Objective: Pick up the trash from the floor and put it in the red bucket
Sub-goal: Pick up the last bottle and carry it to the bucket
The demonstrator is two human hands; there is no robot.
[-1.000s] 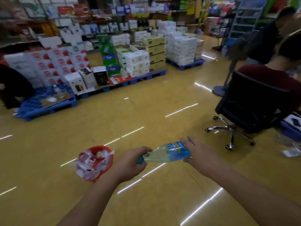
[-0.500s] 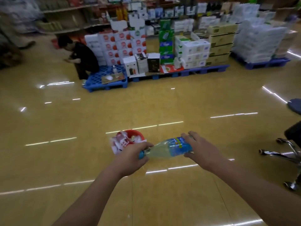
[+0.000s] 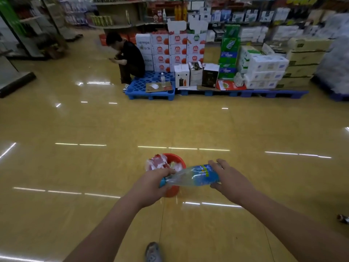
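Together, left grip [image 3: 151, 184] and right grip [image 3: 227, 176] clasp bottle [image 3: 196, 175].

No clearly legible text anywhere

a shop, seemingly a supermarket or wholesale store: long shelves packed with bottles and boxed goods [image 3: 236, 16] line the back. white cartons printed with red apples [image 3: 177, 52] are stacked high on low blue plastic pallets [image 3: 151, 91]. beside them stand green and blue drink cases [image 3: 230, 52], all on a glossy yellow floor [image 3: 94, 167].
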